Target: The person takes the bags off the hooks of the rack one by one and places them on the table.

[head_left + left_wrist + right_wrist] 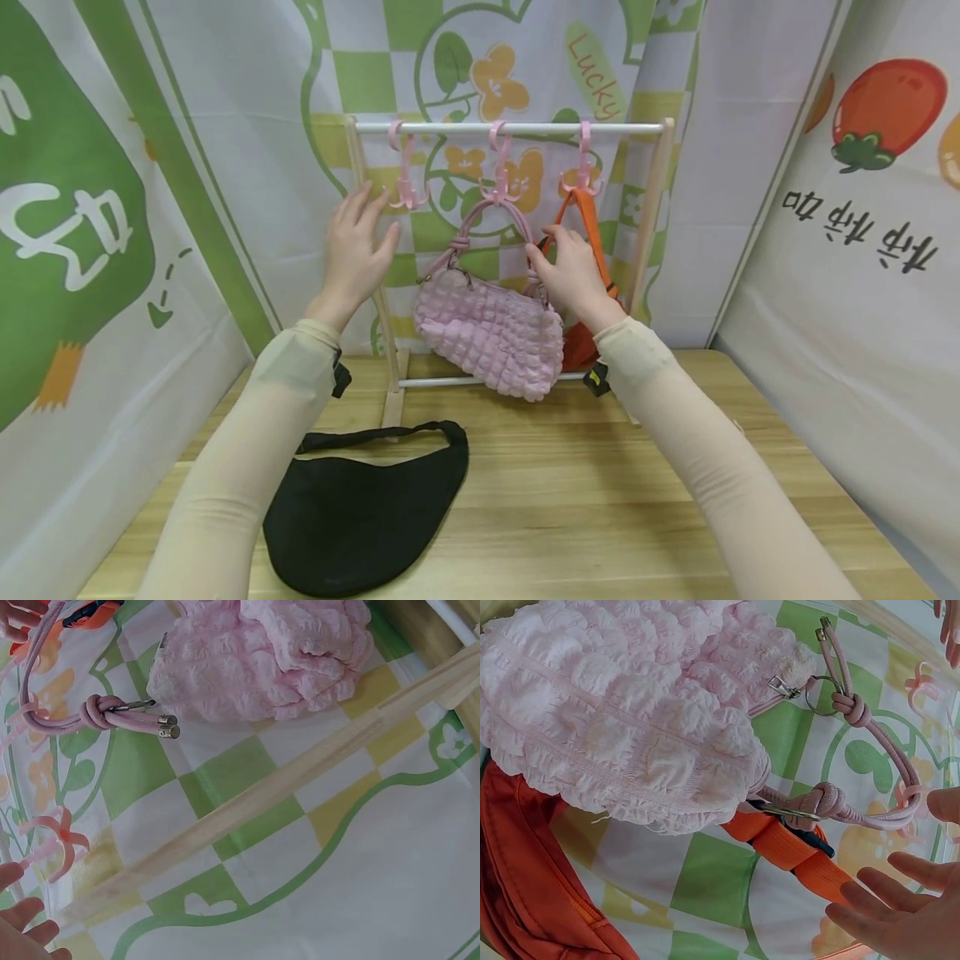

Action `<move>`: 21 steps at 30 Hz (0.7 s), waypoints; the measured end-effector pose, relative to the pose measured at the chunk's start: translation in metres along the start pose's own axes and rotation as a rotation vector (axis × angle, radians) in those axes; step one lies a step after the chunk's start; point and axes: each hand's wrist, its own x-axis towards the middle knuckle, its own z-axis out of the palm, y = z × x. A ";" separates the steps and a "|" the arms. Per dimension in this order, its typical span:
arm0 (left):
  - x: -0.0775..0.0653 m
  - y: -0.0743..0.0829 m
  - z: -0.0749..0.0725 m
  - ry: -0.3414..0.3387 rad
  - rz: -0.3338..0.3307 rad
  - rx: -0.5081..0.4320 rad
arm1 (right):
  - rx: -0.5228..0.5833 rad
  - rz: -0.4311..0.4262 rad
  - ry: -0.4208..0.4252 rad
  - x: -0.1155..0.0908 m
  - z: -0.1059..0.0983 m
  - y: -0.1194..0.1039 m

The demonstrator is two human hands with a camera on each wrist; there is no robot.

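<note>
A pink puckered handbag (491, 333) hangs by its knotted cord handle (889, 750) from the middle pink hook (501, 187) of a small rack. My right hand (573, 271) is beside the right side of that handle, fingers spread and holding nothing in the right wrist view. Behind the handbag, an orange bag (525, 862) hangs by its strap (590, 225) from the right hook (582, 175). My left hand (356, 246) is raised at the rack's left post (386, 325), with its fingers extended near the left hook (407, 187), which bears no bag.
A black crescent-shaped bag (363, 517) lies on the wooden table (562, 500) in front of the rack, partly under my left forearm. The rack has a silver top bar (540, 128) and wooden posts. Printed curtains (247, 108) enclose the back and sides.
</note>
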 end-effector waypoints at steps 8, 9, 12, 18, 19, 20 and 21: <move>0.007 0.006 0.004 0.004 0.031 0.010 | -0.036 -0.010 -0.023 0.004 0.001 -0.001; 0.009 0.007 0.005 0.003 0.036 0.013 | -0.043 -0.009 -0.023 0.004 0.001 -0.001; 0.012 0.010 0.007 0.004 0.047 0.016 | -0.052 -0.012 -0.024 0.006 0.002 0.000; 0.019 0.014 0.010 0.018 0.060 0.025 | -0.041 -0.035 -0.016 0.009 0.001 -0.002; 0.020 0.015 0.010 0.018 0.062 0.028 | -0.039 -0.038 -0.012 0.009 0.001 -0.002; 0.021 0.016 0.010 0.016 0.064 0.028 | -0.036 -0.040 -0.011 0.009 0.001 -0.002; 0.022 0.017 0.011 0.016 0.067 0.031 | -0.037 -0.043 -0.008 0.010 0.001 -0.003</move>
